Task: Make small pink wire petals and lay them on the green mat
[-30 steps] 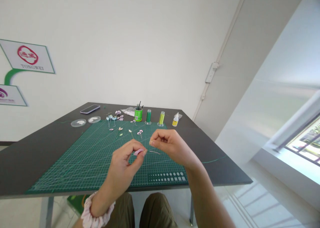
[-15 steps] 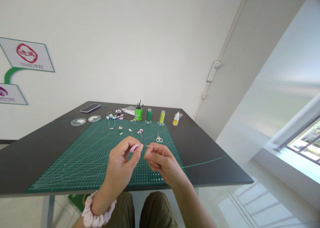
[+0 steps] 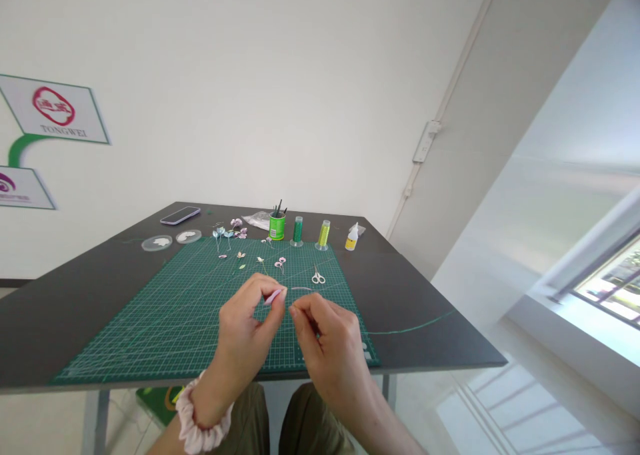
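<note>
One lilac piece (image 3: 273, 298) seems unfinished

Your right hand (image 3: 333, 335) is nearly closed, its hold unclear; your left hand (image 3: 247, 318) pinches the piece above the mat (image 3: 175, 322), its thin stem (image 3: 301, 288) apparently unwrapped. Beyond, small wired flowers (image 3: 283, 260) look already made.

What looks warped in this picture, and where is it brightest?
In the head view throughout: the wall conduit leans, likely wide-lens distortion; the window glares brightest, with pale patches on the floor; the pink piece in the left hand shows little detail.
</note>
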{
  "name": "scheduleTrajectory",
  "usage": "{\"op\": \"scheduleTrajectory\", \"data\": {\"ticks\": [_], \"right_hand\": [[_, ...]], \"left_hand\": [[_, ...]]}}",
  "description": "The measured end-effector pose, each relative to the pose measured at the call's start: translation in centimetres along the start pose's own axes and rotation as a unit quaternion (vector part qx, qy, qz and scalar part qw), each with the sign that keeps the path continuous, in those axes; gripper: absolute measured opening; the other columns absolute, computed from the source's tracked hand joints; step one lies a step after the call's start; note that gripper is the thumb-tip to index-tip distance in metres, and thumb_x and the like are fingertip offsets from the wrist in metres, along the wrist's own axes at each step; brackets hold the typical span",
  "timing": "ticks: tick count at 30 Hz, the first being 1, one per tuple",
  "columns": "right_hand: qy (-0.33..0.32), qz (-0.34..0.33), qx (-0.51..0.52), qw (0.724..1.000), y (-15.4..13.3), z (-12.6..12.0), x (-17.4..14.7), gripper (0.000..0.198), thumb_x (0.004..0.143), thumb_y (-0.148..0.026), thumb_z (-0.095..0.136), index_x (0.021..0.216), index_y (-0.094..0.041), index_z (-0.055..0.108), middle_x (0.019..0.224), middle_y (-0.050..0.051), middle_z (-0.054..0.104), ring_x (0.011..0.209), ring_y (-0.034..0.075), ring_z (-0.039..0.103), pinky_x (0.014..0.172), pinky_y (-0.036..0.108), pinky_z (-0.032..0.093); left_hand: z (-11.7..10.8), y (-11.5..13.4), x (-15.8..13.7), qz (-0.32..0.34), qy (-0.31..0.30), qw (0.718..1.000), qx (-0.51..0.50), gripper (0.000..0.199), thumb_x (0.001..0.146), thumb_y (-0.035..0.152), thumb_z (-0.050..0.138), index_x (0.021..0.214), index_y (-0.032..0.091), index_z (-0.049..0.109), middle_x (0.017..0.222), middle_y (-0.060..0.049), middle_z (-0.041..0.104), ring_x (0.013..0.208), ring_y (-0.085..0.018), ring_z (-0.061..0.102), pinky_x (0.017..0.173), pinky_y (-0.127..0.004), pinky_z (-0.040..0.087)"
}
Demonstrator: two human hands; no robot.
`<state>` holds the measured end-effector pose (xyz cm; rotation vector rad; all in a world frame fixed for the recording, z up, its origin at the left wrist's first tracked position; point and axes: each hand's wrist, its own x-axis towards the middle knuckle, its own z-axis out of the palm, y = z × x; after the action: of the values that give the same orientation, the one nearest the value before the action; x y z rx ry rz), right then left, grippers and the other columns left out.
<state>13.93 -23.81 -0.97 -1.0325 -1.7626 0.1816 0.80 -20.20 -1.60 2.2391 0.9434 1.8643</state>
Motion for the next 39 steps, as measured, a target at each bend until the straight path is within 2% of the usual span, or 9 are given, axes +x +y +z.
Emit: {"op": "scheduleTrajectory", "data": {"ticks": [8, 12, 15, 18, 23, 27, 30, 34, 39], "right_hand": [[-0.093, -0.062, -0.145, 0.983, -1.6, -3.2, 3.1, 0.024, 0.091, -0.012, 0.047, 0.068, -0.016, 0.053, 0.061, -0.001, 0.054, 0.055, 0.011, 0.045, 0.053, 0.025, 0.027], [-0.147, -0.044, -0.085, 0.985, -1.1, -4.3, 4.8, 0.023, 0.088, -0.011, 0.049, 0.066, -0.017, 0.053, 0.057, -0.005, 0.044, 0.053, 0.009, 0.037, 0.053, 0.025, 0.025], [-0.204, 0.015, 0.052, 0.978, 0.2, -4.4, 5.9, 0.021, 0.087, -0.018, 0.052, 0.066, -0.018, 0.052, 0.055, -0.007, 0.037, 0.052, 0.008, 0.032, 0.052, 0.024, 0.025], [-0.249, 0.092, 0.218, 0.939, 1.9, -3.7, 6.5, 0.025, 0.082, -0.033, 0.060, 0.065, -0.018, 0.052, 0.055, -0.007, 0.037, 0.052, 0.008, 0.030, 0.049, 0.023, 0.023], [-0.242, 0.206, 0.409, 0.855, 3.7, -1.4, 5.3, 0.031, 0.071, -0.042, 0.072, 0.064, -0.017, 0.055, 0.047, -0.010, 0.034, 0.044, 0.006, 0.021, 0.044, 0.022, 0.015], [-0.211, 0.263, 0.508, 0.793, 3.7, 0.3, 3.4, 0.031, 0.068, -0.039, 0.076, 0.064, -0.017, 0.054, 0.046, -0.011, 0.032, 0.043, 0.005, 0.016, 0.042, 0.022, 0.011], [-0.177, 0.279, 0.539, 0.774, 3.2, 1.0, 2.3, 0.030, 0.068, -0.038, 0.075, 0.065, -0.018, 0.054, 0.046, -0.011, 0.031, 0.042, 0.005, 0.016, 0.041, 0.022, 0.010], [-0.124, 0.270, 0.514, 0.805, 2.2, 1.2, 1.5, 0.031, 0.072, -0.040, 0.071, 0.063, -0.019, 0.051, 0.046, -0.011, 0.031, 0.042, 0.005, 0.018, 0.041, 0.022, 0.013], [-0.061, 0.192, 0.335, 0.921, 1.2, 1.1, 0.9, 0.029, 0.081, -0.038, 0.059, 0.062, -0.020, 0.046, 0.051, -0.008, 0.033, 0.046, 0.008, 0.026, 0.044, 0.023, 0.020]], "left_hand": [[-0.7, 0.2, 0.3, -0.001, -0.025, 1.000, -0.013, 0.018, 0.086, 0.008, 0.053, 0.070, 0.018, 0.054, 0.067, 0.001, 0.059, 0.062, -0.010, 0.057, 0.059, -0.020, 0.045], [-1.0, 0.3, 0.4, -0.029, -0.049, 0.998, -0.036, 0.018, 0.085, 0.010, 0.053, 0.070, 0.018, 0.056, 0.066, 0.001, 0.059, 0.061, -0.011, 0.056, 0.058, -0.021, 0.044], [-1.2, 0.5, 0.5, -0.046, -0.056, 0.995, -0.061, 0.018, 0.085, 0.011, 0.053, 0.069, 0.018, 0.058, 0.065, 0.001, 0.060, 0.060, -0.010, 0.056, 0.056, -0.020, 0.044], [-1.2, 0.5, 0.6, -0.069, -0.058, 0.991, -0.099, 0.018, 0.084, 0.013, 0.054, 0.068, 0.018, 0.059, 0.064, 0.000, 0.059, 0.058, -0.011, 0.055, 0.054, -0.020, 0.043], [-1.1, 0.6, 0.7, -0.103, -0.041, 0.983, -0.144, 0.015, 0.083, 0.014, 0.056, 0.069, 0.017, 0.060, 0.065, 0.000, 0.058, 0.058, -0.010, 0.053, 0.051, -0.018, 0.041], [-0.7, 0.5, 0.9, -0.124, -0.023, 0.981, -0.151, 0.016, 0.082, 0.016, 0.055, 0.067, 0.017, 0.058, 0.063, 0.001, 0.057, 0.056, -0.009, 0.051, 0.049, -0.018, 0.040], [-0.4, 0.3, 1.0, -0.129, -0.010, 0.982, -0.140, 0.016, 0.081, 0.017, 0.055, 0.065, 0.017, 0.056, 0.061, 0.001, 0.056, 0.056, -0.010, 0.052, 0.051, -0.019, 0.043], [-0.1, 0.0, 0.9, -0.114, 0.000, 0.988, -0.103, 0.017, 0.082, 0.018, 0.054, 0.065, 0.018, 0.055, 0.062, 0.002, 0.056, 0.055, -0.009, 0.052, 0.051, -0.019, 0.043], [0.2, -0.3, 0.7, -0.076, 0.006, 0.996, -0.040, 0.017, 0.083, 0.016, 0.054, 0.066, 0.019, 0.054, 0.064, 0.002, 0.058, 0.059, -0.011, 0.055, 0.057, -0.021, 0.046]]}}
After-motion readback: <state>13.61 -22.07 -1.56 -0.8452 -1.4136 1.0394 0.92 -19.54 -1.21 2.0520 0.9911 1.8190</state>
